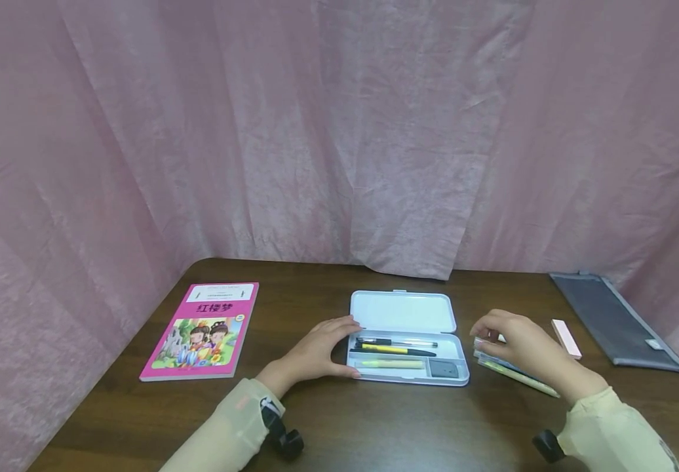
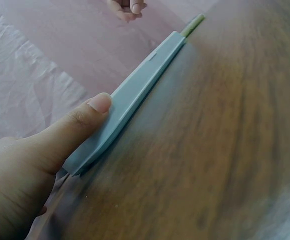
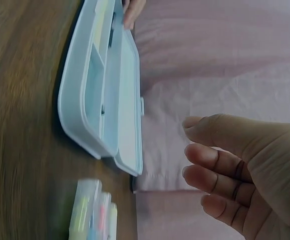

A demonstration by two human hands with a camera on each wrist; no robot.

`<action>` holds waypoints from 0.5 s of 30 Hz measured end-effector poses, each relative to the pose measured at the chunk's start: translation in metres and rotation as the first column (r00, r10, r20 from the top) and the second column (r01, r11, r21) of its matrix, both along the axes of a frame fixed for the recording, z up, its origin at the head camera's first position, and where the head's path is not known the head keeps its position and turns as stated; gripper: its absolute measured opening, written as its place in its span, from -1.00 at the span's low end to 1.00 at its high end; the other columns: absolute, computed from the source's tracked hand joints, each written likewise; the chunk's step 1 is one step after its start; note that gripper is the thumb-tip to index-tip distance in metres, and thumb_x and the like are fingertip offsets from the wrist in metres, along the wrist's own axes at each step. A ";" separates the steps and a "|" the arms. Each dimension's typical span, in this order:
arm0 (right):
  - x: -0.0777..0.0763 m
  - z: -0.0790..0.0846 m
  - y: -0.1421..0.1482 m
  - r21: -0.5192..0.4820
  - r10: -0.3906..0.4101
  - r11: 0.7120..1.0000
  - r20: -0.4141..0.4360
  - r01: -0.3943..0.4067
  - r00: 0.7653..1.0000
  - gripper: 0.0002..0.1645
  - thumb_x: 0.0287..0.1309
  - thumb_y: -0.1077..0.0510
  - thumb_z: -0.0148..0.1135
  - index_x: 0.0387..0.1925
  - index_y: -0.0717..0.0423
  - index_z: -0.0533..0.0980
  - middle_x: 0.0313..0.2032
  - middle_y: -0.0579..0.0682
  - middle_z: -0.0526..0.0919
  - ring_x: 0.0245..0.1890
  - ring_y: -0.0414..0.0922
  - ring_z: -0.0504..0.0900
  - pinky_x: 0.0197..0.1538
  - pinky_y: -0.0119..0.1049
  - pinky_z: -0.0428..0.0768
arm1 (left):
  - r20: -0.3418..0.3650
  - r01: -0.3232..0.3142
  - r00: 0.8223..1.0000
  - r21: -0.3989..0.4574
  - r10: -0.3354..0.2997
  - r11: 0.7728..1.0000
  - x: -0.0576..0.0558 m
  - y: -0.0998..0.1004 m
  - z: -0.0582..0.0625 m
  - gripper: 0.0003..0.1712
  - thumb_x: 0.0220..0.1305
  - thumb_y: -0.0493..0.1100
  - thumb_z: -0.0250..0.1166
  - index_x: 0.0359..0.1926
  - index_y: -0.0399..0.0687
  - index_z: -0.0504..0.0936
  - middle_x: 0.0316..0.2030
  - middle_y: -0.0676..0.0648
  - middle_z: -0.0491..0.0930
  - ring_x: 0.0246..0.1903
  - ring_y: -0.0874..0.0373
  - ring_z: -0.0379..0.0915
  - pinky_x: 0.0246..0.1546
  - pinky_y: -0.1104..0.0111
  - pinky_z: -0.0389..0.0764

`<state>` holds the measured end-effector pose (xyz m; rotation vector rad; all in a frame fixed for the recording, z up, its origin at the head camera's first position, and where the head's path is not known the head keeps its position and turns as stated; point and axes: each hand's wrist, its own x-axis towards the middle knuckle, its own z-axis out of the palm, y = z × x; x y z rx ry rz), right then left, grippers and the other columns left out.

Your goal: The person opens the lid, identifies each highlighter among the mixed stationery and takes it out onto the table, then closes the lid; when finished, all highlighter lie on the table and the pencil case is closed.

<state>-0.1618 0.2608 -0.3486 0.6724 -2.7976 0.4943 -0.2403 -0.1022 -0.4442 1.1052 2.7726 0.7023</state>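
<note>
A pale blue pencil case (image 1: 408, 378) lies on the table with its lid swung back. Inside are a black pen (image 1: 401, 342), a yellow-and-black pen (image 1: 398, 350), a light green pen (image 1: 392, 364) and a dark grey block (image 1: 444, 369) in the right front compartment. The left hand (image 1: 322, 347) grips the case's left end, its thumb (image 2: 97, 105) against the front wall and fingers at the hinge side. Just right of the case, my right hand (image 1: 519, 344) hovers over several highlighters (image 1: 519, 375), fingers loosely bent. Nothing sits between them in the right wrist view.
A pink book (image 1: 205, 334) with a cartoon cover lies at the left. Toward the right edge are a pink-and-white bar (image 1: 566, 339) and a flat grey pouch (image 1: 617, 321). Pink curtain (image 1: 339, 131) hangs behind the dark wooden table (image 1: 339, 419).
</note>
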 end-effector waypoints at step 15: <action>-0.012 -0.010 -0.036 -0.030 0.070 0.997 0.120 -0.067 0.990 -0.81 0.00 0.20 0.41 -0.27 0.07 0.64 -0.37 -0.15 0.62 -0.36 -0.23 0.57 -0.31 -0.39 0.60 | 0.002 -0.001 1.000 0.005 0.001 1.000 0.001 0.000 0.001 -0.05 -0.02 0.43 0.33 0.37 0.23 0.31 0.43 0.05 0.22 0.45 0.11 0.07 0.44 0.03 0.14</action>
